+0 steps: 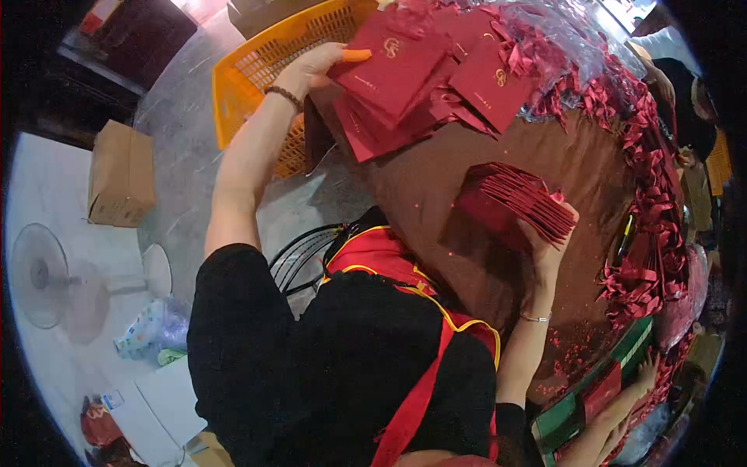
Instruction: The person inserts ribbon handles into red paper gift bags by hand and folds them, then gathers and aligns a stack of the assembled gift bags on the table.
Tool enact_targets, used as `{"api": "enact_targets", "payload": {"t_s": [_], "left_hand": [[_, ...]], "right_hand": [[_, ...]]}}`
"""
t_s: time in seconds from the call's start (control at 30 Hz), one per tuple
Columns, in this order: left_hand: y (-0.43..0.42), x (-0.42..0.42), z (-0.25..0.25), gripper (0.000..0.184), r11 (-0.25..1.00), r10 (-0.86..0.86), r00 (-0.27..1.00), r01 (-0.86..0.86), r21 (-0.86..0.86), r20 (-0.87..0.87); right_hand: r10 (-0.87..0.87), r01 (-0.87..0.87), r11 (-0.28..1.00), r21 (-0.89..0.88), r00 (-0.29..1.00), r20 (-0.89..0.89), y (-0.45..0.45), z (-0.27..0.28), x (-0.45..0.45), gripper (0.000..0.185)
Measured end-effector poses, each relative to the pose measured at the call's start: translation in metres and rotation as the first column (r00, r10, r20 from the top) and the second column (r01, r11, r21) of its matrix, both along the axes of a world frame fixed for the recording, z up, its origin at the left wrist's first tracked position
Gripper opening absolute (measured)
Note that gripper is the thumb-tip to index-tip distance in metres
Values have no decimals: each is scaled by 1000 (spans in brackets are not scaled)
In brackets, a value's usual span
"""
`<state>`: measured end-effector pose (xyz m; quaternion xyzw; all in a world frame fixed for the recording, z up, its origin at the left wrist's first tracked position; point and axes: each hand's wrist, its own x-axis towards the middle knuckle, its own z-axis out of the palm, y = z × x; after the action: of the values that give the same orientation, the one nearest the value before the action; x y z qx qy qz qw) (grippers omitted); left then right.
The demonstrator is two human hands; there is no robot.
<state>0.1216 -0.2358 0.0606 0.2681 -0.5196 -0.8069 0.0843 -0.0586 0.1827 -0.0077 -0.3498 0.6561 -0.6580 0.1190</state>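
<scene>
My left hand (317, 66), an orange cover on one finger, is at the left edge of a flat dark-red paper packet (393, 68) with a gold emblem. The covered finger lies on its upper face, and the hand grips that edge; the other fingertips are hidden. More such packets (490, 82) lie loosely overlapped beside and under it. Lower right, above the brown cloth, my right hand (548, 233) is closed around the end of a fanned stack of dark-red packets (517, 194), their edges facing up.
A brown cloth (436, 194) covers the round table, with red ribbon pieces (650, 179) and clear plastic (560, 47) along its rim. A yellow basket (233, 86) stands beyond my left arm. Another person's hand (642, 377) is at lower right, near green boxes (634, 346). A carton (120, 175) stands at left.
</scene>
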Motion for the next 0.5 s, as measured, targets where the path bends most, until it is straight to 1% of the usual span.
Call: {"api": "enact_targets", "payload": {"t_s": [0.03, 0.07, 0.1, 0.17, 0.2, 0.27, 0.3, 0.37, 0.4, 0.5], "left_hand": [[-3, 2, 3, 27, 1000, -4, 999, 5, 12, -51], [-4, 5, 6, 30, 1000, -14, 997, 13, -4, -74], [-1, 6, 10, 30, 1000, -14, 997, 14, -4, -73], [5, 9, 18, 32, 996, 7, 1000, -9, -87, -21], [6, 11, 20, 31, 997, 14, 1000, -15, -79, -17], [-3, 2, -2, 30, 981, -61, 997, 70, -181, 51], [-1, -4, -8, 29, 960, -51, 989, 88, -267, 139], [2, -9, -19, 29, 969, -69, 987, 101, -226, 146], [-1, -12, -26, 28, 955, -62, 982, 111, -275, 181], [-8, -15, -39, 28, 950, -59, 979, 115, -290, 196]], "right_hand": [[-6, 6, 1000, 1, 1000, 1, 1, 1, 0, 61], [-7, 7, 1000, -1, 1000, 28, 0, 1, 0, 61], [-6, 7, 1000, -5, 999, 54, -1, 1, 0, 62], [-4, 4, 1000, -10, 998, 59, -1, 1, 1, 62], [-2, 3, 1000, -16, 998, 65, -1, 2, 1, 62], [-2, 3, 1000, -17, 999, 42, -2, 1, 0, 63], [-1, 1, 1000, -14, 1000, 21, -2, 1, -1, 63], [6, -4, 999, -38, 999, 41, -3, -1, -1, 63], [13, -9, 998, -61, 998, 61, -3, -2, -1, 63], [37, -36, 998, -59, 999, 19, 0, -4, -2, 59]]}}
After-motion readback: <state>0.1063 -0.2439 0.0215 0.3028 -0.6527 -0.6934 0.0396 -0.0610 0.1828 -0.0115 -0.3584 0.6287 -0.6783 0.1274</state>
